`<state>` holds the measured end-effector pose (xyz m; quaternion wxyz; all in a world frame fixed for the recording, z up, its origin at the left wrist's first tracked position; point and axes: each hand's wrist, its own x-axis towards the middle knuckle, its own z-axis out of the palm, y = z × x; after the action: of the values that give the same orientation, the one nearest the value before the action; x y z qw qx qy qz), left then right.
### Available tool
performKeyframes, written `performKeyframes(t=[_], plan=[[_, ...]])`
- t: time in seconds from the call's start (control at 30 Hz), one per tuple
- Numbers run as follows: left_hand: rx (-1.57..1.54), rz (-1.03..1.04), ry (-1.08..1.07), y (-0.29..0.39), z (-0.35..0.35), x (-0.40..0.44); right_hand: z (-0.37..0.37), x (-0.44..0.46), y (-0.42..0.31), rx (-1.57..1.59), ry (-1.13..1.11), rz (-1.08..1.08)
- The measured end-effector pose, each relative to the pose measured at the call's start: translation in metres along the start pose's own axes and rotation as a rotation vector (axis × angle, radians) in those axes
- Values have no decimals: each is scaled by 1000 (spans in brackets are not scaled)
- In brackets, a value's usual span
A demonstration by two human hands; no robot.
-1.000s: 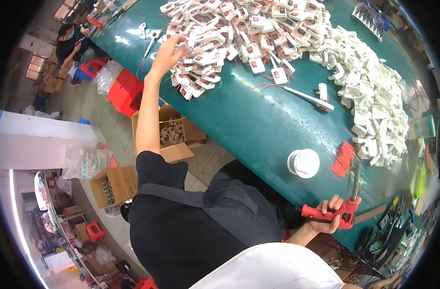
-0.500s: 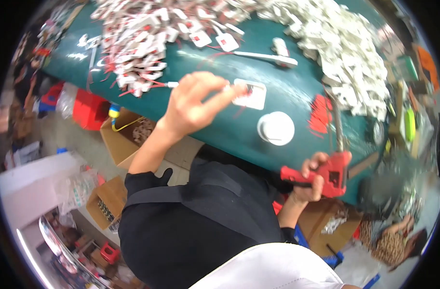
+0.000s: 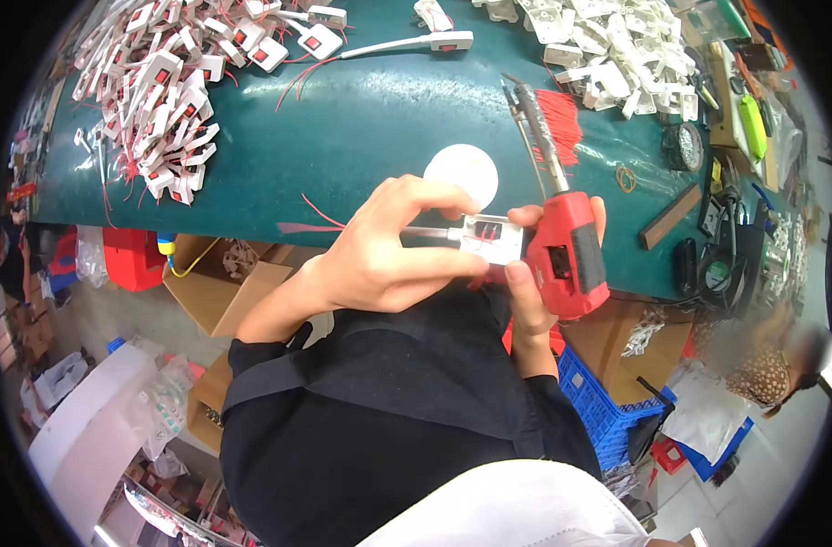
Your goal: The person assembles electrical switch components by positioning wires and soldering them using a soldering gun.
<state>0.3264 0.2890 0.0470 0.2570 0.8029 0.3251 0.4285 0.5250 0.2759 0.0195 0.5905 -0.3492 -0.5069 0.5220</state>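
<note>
My left hand (image 3: 375, 251) is closed on a small white switch housing (image 3: 478, 246), pinched by its sides just above the table's near edge. Its inner side faces up, showing dark parts and red wires, and a pale cable runs from it back under my hand. In my right hand (image 3: 528, 301) is a red soldering gun (image 3: 566, 260), its metal tip pointing up and away over the table. The thumb and a fingertip of that hand also touch the housing's right end. Just beyond the housing is a round white container (image 3: 461, 173).
Switches with red wires are heaped at the left (image 3: 165, 100); bare white housings (image 3: 607, 55) lie at far right. Red wires (image 3: 558, 128) sit behind the gun's tip. A tape roll (image 3: 682, 146) and wooden strip (image 3: 671, 217) lie right. A person (image 3: 762, 365) is at lower right.
My left hand has picked up the white housing from the table and brought it nearer. My right hand has moved the soldering gun left and up beside it. The view has shifted.
</note>
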Motion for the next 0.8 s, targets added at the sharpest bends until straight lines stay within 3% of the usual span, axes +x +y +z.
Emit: performKeyframes(t=[0.17,0.23,0.3,0.37,0.57,0.7,0.77,0.8], plan=[[16,70,-52,-3,3,1,5,-3,4,-15,-37,-2],[-42,-85,44,-3,5,-1,4,-2,1,-41,-46,-3],[-89,-52,55,-6,5,-1,3,-2,-1,-51,4,16],[47,123,-26,-6,3,3,-1,-1,1,-95,-7,18],[49,225,117,-10,17,-3,3,-4,-1,-74,0,36],[-26,-140,261,-4,16,4,6,-11,3,-64,-71,37],[-280,-406,393,2,28,9,9,-14,3,-65,-86,24],[-279,-405,394,2,28,8,11,-14,0,-53,-49,36]])
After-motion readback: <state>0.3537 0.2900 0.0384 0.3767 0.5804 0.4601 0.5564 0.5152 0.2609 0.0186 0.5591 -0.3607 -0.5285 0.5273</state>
